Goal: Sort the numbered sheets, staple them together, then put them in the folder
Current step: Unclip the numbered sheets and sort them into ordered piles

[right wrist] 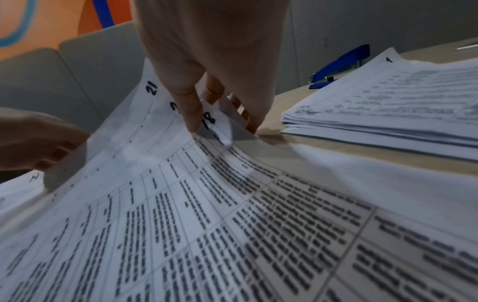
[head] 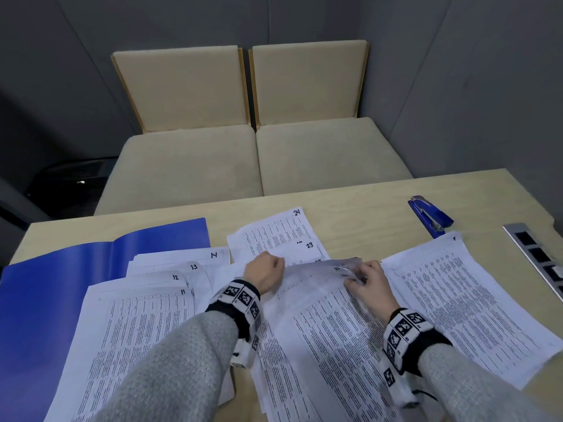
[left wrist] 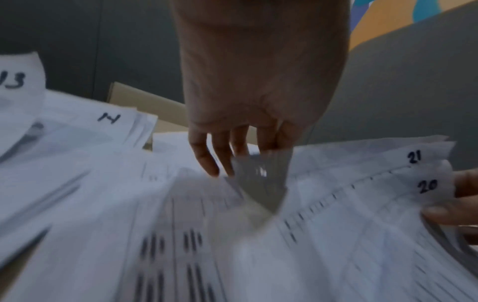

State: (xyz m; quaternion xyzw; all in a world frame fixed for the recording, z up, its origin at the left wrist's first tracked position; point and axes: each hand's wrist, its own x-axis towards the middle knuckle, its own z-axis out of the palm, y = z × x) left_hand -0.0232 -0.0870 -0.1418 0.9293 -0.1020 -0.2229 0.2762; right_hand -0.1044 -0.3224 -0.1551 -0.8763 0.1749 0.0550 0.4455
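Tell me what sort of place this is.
Probably an office meeting booth: a pale wooden table faces two beige cushioned seats between grey padded walls, with a socket strip set into the tabletop.

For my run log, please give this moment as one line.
phase: sorting | left hand: grips lifted sheets | right hand: pinches their numbered corners | stapler: untouched | folder: open

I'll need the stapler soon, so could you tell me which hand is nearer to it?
Right. The right hand pinches sheets just left of the stapler; the left hand is farther left.
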